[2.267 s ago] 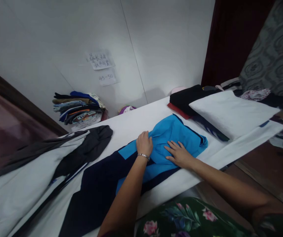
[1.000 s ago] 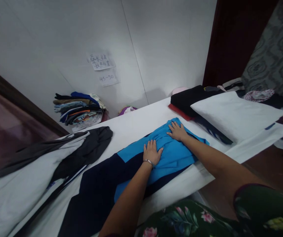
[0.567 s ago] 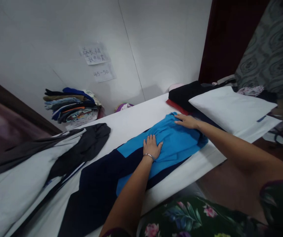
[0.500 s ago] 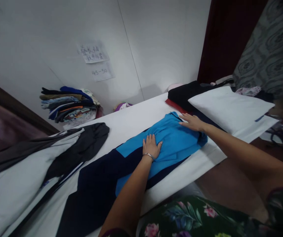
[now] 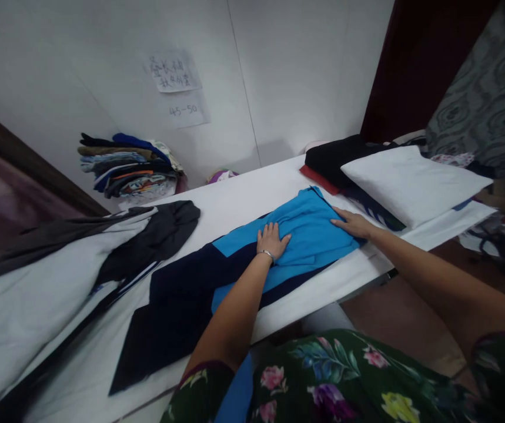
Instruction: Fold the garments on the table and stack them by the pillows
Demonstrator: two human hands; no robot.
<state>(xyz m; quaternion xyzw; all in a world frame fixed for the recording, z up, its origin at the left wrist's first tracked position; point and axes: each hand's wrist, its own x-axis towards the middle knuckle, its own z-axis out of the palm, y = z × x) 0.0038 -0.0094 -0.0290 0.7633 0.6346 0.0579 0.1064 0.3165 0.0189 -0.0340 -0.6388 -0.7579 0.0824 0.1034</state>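
A bright blue and navy garment [image 5: 309,229] lies folded over itself on the white table [image 5: 252,197], its navy part [image 5: 177,294] stretching to the left. My left hand [image 5: 273,241] rests flat on the middle of the blue cloth, fingers spread, with a bracelet at the wrist. At the garment's right end, my right hand [image 5: 353,223] lies along the fold with its fingers stretched out and touching the cloth. A strip of blue cloth [image 5: 237,393] shows by my left arm below the table edge; where it joins is hidden.
Grey, white and dark clothes [image 5: 58,282] are heaped at the left. Behind them stands a stack of folded clothes [image 5: 133,167] by the wall. Black clothing [image 5: 335,155], a red item [image 5: 318,178] and a white folded garment [image 5: 411,182] lie at the right. Handwritten papers [image 5: 175,73] hang on the wall.
My right hand has moved from the far corner down along the garment's right end, which now looks straighter. My left hand stays on the blue cloth. The view has shifted a little.
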